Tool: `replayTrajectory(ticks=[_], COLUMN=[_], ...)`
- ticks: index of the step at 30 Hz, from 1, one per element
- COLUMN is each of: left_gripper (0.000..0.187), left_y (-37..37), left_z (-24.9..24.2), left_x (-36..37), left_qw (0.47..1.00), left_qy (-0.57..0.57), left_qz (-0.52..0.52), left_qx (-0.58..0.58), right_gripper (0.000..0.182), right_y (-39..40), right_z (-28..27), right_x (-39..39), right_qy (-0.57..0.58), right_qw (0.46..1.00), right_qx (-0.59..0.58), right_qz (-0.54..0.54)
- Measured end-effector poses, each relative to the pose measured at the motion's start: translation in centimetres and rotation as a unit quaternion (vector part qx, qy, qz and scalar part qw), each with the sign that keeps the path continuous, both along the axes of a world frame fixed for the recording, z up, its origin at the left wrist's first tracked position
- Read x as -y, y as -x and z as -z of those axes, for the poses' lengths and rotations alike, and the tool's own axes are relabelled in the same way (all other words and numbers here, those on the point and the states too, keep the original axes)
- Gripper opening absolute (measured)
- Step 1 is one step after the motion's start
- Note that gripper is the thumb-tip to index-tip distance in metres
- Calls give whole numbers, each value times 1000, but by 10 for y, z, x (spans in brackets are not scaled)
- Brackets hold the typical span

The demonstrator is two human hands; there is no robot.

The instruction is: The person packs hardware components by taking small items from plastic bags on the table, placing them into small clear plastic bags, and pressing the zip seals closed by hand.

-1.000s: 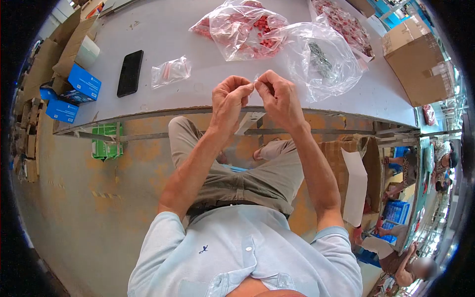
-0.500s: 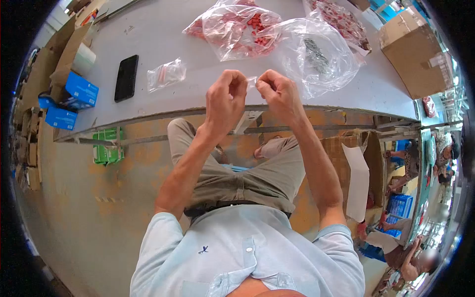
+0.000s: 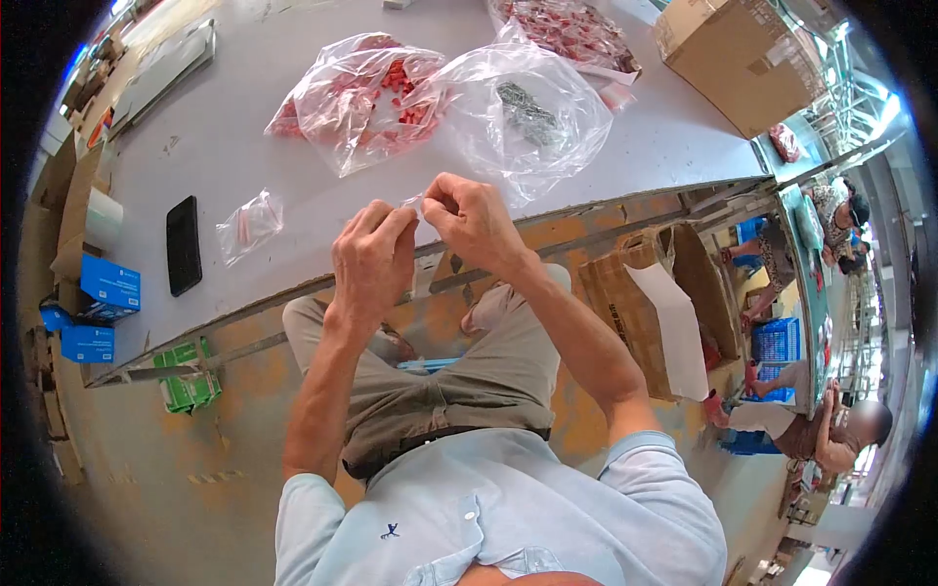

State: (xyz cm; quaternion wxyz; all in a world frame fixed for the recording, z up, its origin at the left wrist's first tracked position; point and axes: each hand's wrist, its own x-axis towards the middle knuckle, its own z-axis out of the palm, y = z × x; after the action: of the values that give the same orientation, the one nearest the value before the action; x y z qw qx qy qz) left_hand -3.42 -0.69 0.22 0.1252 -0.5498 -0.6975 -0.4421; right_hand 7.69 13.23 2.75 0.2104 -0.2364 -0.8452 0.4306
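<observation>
Centrally, near the front edge of a pale grey tabletop — right hand pinched closed on a small clear plastic piece; left hand curled just beside it, grip hidden, cannot tell. Beyond, a clear plastic bag of red pieces. Orange-patched grey floor below; rightward — a person in brown by a green-topped bench.

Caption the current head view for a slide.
Left hand and right hand, small pale item between them, near plastic bags on a table.
</observation>
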Motion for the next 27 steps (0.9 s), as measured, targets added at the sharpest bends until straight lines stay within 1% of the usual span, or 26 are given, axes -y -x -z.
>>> replayTrajectory(ticks=[2,3,4,5,6,8,10,11,13,14,15,16,17,19,20,22,23,25,26,27], left_gripper=[12,12,11,10,10,10,10,11,11,12,12,13,13,13,12,12,12,12,13,13], left_y=[1,3,5,6,8,13,18,21,22,22,22,22,22,24,25,25,24,22,23,23], left_z=[4,5,7,9,12,18,31,35,33,32,32,31,31,35,37,37,37,39,39,40], left_x=[-4,-7,-9,-10,-13,-22,-28,-31,-32,-32,-32,-31,-31,-32,-33,-33,-33,-35,-35,-36], left_qw=[996,996,990,982,982,975,976,978,979,980,979,978,976,978,979,980,981,980,978,978], left_qy=[1,-2,-16,-29,-30,-68,-68,-65,-66,-65,-64,-66,-69,-68,-68,-49,-28,-40,-52,-54], left_qz=[9,10,17,23,22,41,39,37,37,39,37,38,38,32,28,20,15,17,17,16], left_qx=[91,91,138,185,187,207,201,196,191,186,188,195,202,196,189,191,189,196,199,200], right_gripper=[21,20,20,19,19,18,25,25,29,29,28,28,28,20,20,15,15,15,15,15], right_y=[-4,-5,-7,-6,-3,5,13,20,31,37,41,44,43,43,44,36,33,28,26,24], right_z=[1,-1,-3,-4,-4,4,20,22,29,33,42,43,45,34,32,45,53,61,63,61], right_x=[-12,-26,-48,-76,-108,-172,-233,-245,-266,-279,-297,-300,-301,-293,-291,-300,-304,-306,-308,-303], right_qy=[-26,2,31,-52,-134,-278,-350,-352,-376,-376,-308,-234,-233,-305,-306,-157,-158,-106,-108,-143], right_qw=[998,999,998,997,987,954,924,924,895,895,923,940,940,913,912,962,962,986,986,984], right_qx=[-50,-51,-50,-35,-20,-18,108,108,219,220,231,238,239,267,269,220,223,119,120,89], right_qz=[-37,-8,20,54,87,108,108,107,98,95,12,-71,-73,-40,-42,21,21,52,52,56])
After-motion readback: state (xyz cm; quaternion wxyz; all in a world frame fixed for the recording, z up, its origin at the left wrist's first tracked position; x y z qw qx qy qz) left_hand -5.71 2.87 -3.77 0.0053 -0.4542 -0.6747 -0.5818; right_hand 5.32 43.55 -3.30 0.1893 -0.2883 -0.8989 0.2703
